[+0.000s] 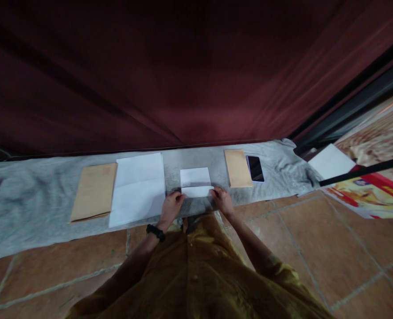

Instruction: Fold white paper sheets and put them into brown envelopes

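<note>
A white sheet of paper [195,177] lies in front of me, its near part folded up into a flap. My left hand [172,204] pinches the flap's left corner between thumb and fingers. At the opposite corner, my right hand [222,199] grips the same paper. Left of it rests a stack of larger white sheets [138,190] with a crease across the middle. Farther left is a pile of brown envelopes [95,191]. Another brown envelope [238,169] lies to the right, beside a dark-screened phone [256,169].
A grey cloth [26,199] covers the long narrow surface. Behind it hangs a dark red curtain [189,88]. On the right are a dark metal frame [349,106], a white card [332,163] and a colourful printed sheet [372,195]. Tiled floor [342,248] lies below.
</note>
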`<act>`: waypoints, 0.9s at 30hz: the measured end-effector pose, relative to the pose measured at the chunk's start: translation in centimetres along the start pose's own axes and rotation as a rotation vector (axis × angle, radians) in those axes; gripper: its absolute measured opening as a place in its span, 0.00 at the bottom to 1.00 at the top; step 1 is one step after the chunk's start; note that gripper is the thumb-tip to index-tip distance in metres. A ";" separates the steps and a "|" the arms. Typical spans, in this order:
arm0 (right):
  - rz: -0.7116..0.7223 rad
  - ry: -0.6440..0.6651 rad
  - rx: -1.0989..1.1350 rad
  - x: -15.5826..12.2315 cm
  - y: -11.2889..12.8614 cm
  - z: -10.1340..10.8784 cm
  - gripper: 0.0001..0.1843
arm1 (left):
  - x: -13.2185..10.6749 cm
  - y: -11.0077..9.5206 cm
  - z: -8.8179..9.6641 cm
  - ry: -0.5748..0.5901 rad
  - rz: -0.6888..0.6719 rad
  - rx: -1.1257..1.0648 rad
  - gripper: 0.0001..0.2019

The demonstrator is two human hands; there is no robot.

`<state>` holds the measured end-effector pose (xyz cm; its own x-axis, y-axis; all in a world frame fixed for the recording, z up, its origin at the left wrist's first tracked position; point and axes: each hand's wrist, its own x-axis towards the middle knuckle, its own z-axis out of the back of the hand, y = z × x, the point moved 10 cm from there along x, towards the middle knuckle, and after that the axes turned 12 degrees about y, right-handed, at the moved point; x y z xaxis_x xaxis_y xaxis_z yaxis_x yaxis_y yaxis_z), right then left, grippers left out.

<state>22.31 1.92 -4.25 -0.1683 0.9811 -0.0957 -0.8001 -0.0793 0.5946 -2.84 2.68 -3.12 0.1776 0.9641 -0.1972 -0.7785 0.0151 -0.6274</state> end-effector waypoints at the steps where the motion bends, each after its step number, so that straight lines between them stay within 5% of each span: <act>1: -0.032 -0.003 -0.015 0.1 0.0 0.0 0.16 | 0.1 0.0 0.0 0.012 0.025 0.011 0.10; 7: -0.149 -0.013 -0.017 0.7 0.0 0.2 0.14 | 0.6 0.3 -0.3 0.103 0.197 0.074 0.12; 14: -0.044 -0.009 0.226 0.6 -0.1 0.6 0.13 | 1.4 0.9 -0.3 0.175 0.319 0.074 0.15; 27: -0.245 0.014 -0.013 1.6 0.0 0.2 0.16 | 1.0 1.1 -0.4 0.176 0.229 -0.117 0.11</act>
<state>22.18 3.51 -4.29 0.0235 0.9687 -0.2473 -0.8253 0.1584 0.5420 -3.30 3.53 -4.33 0.1152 0.8782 -0.4642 -0.7374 -0.2376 -0.6323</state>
